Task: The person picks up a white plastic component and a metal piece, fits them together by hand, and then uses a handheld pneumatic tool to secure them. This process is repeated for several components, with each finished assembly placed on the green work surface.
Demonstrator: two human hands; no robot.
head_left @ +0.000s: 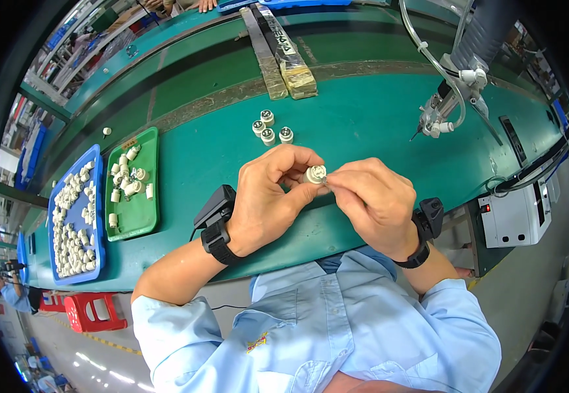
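My left hand (pixel 265 200) grips a white cylindrical socket (pixel 315 173); right hand (pixel 375 202), fingertips pinched, at its rim. Four dark-faced sockets (pixel 268 137) ahead on green bench (pixel 192 147). Green tray (pixel 139 221), blue tray (pixel 102 243), both holding white parts (pixel 113 221), to my left. Hose-fed tool head (pixel 436 116) ahead-right.

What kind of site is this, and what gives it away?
Likely a factory assembly line: trays of small white parts (a blue tray and a green tray), a mounted tool with air-hose-like tubing, and a long green workbench.
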